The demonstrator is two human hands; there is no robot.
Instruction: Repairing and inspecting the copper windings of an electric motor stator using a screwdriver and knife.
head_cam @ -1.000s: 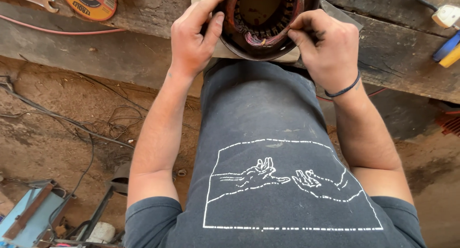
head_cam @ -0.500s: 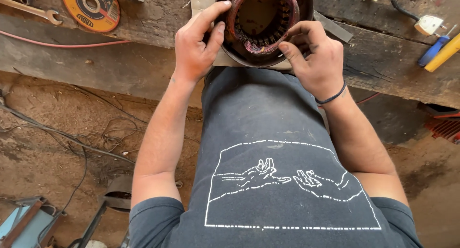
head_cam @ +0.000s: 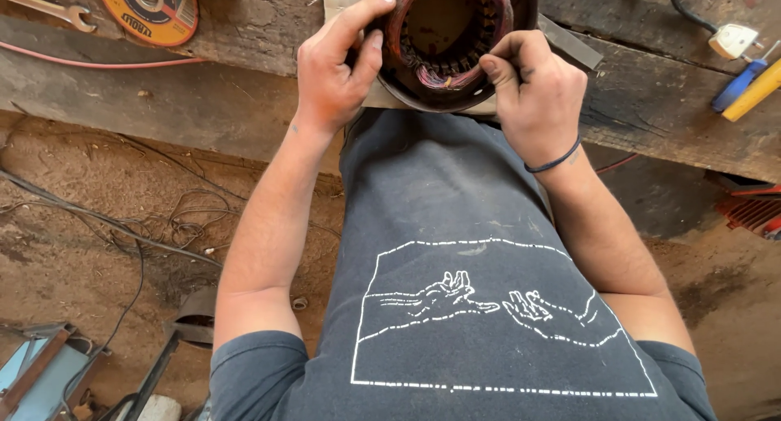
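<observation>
Gripping a stator (head_cam: 455, 39) at the near edge of the wooden table (head_cam: 195, 95), both hands work its rim from either side. The left hand (head_cam: 333, 71) curls over the left rim, thumb and forefinger pinching the reddish copper windings. The right hand (head_cam: 537, 95) presses on the right rim, fingers (head_cam: 496, 67) bent and closed on the winding edge. A grinding disc (head_cam: 150, 6) and a wrench (head_cam: 49, 6) lie far left on the table; a white plug (head_cam: 732, 40) and a blue-and-yellow tool (head_cam: 744, 87) lie far right.

Reddish-copper windings (head_cam: 423, 59), dark housing (head_cam: 521, 6)
</observation>
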